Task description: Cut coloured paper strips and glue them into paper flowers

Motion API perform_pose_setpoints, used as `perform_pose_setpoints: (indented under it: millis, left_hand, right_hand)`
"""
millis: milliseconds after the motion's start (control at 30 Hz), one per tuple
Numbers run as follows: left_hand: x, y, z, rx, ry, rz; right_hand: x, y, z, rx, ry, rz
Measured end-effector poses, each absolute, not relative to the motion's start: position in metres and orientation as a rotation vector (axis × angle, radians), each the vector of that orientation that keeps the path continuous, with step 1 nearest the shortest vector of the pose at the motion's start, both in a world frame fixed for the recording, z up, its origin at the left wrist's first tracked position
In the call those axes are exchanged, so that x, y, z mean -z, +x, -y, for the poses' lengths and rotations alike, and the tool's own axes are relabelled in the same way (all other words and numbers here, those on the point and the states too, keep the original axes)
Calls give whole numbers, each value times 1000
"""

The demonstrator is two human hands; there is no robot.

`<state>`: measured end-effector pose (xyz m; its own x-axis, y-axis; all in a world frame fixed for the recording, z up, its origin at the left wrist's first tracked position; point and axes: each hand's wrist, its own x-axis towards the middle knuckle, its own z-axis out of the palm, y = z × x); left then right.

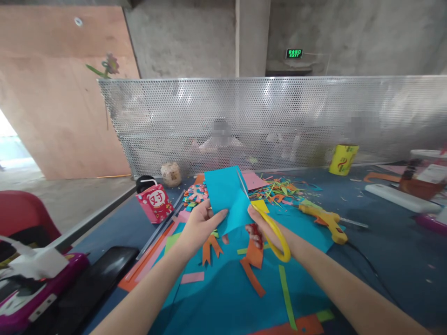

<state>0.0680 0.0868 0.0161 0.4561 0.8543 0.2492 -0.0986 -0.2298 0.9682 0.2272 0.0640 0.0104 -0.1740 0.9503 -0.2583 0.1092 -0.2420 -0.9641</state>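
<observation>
My left hand point(204, 221) pinches the lower left part of a blue sheet of paper point(225, 190), thumb on its near face. In my right hand point(263, 225) are yellow-handled scissors point(279, 242), their blades at the right edge of the sheet. How far the blades are apart is hard to make out. Beneath both hands lies a larger blue sheet point(223, 298) with orange strips point(252, 277), a green strip point(287, 298) and a pink piece point(192, 278) on it. An orange ribbon-shaped cutout point(211, 250) is just below my left hand.
A pile of coloured paper scraps point(282, 188) lies behind my right hand. To the right rests a yellow glue gun point(324, 221) with its cord. On the left are a red packet point(155, 203), a black phone point(101, 279) and a purple power strip point(45, 293). A perforated metal panel point(167, 111) stands behind.
</observation>
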Motion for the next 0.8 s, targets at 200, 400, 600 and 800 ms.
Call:
perform_pose_setpoints:
  millis: [200, 400, 600, 800]
  left_hand:
    - [-15, 69, -88, -1048, 1547, -712]
    - [-14, 68, -88, -1041, 1576, -718]
    - [-15, 69, -88, -1057, 1582, -728]
    - [-15, 69, -88, -1045, 1581, -731]
  right_hand:
    - [-13, 225, -61, -1440, -1344, 1271]
    - [-12, 225, -62, -1436, -1334, 1253]
    - [-6, 225, -62, -1385, -1347, 1243]
    - [3, 228, -65, -1286, -1343, 1268]
